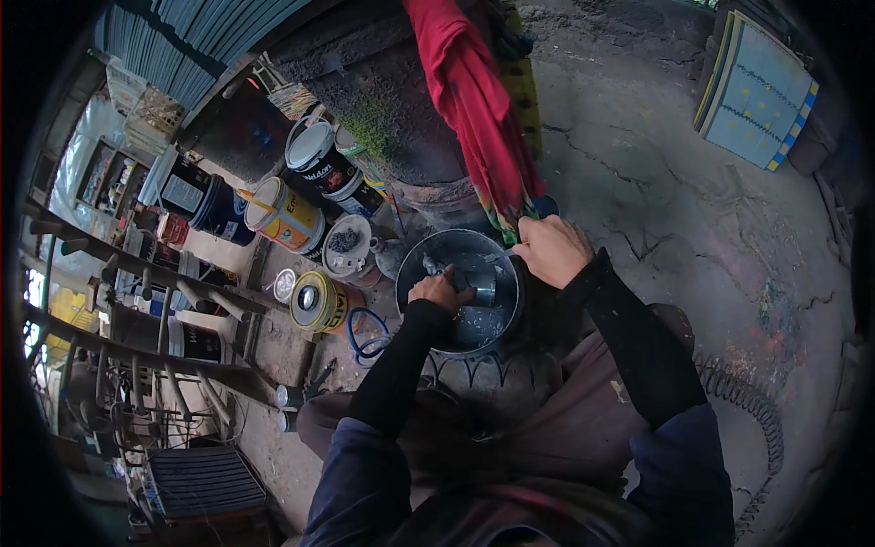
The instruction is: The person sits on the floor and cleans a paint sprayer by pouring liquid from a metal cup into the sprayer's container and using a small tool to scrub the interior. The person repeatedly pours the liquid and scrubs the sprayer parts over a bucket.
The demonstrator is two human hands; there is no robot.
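Two bare hands are at a round tub (520,308) on a rough grey floor (629,182).
In the head view, the left hand (434,294) is down inside the tub, its grip closed on a grey metal tool with a shiny cup (482,291), which lies over the murky water (481,330). The right hand (551,252) is bent at the tub's far right rim, by the low end of a red cloth (467,100); I cannot tell if its grip is clamped on the cloth. The floor has cracks and paint spots. A yellow can (319,308) and paint buckets (287,214) crowd the left, near a rack with pegs (173,292). A curly hose (770,428) lies on the right.
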